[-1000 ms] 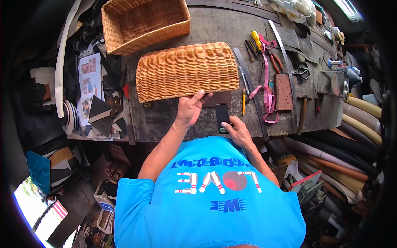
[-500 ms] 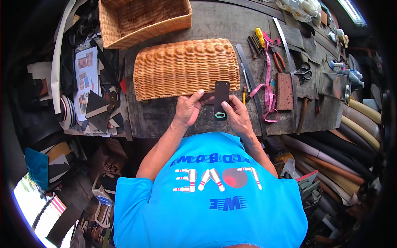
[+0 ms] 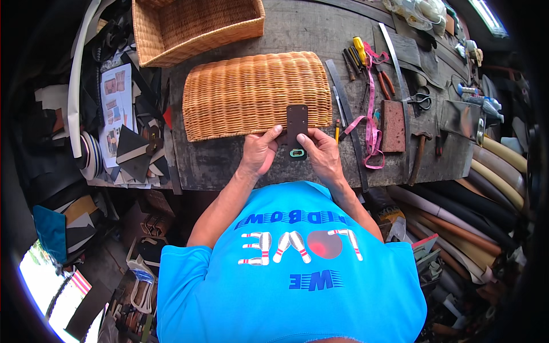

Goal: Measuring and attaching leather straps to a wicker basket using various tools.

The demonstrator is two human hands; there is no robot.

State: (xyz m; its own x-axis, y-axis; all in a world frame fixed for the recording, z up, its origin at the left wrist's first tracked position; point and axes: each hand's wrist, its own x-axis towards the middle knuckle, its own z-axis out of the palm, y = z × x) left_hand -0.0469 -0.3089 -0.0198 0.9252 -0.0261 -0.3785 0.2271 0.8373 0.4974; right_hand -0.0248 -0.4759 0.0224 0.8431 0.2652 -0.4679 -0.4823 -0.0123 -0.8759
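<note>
Strap (image 3: 297, 127) now higher against basket (image 3: 255, 94)

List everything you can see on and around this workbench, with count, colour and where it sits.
leather tab: 1, dark brown with a green ring at its near end, held against the near basket
near basket: 1, tan wicker, upside down, bench centre
far basket: 1, tan wicker, open side up, far left
tape measure: 1, pink, right of the near basket
brick-red block: 1, right of the tape measure
scissors: 1, dark, far right
hammer: 1, dark head, right near edge
workbench: 1, grey, worn
left hand: on the tab's left edge
right hand: on the tab's right edge
</note>
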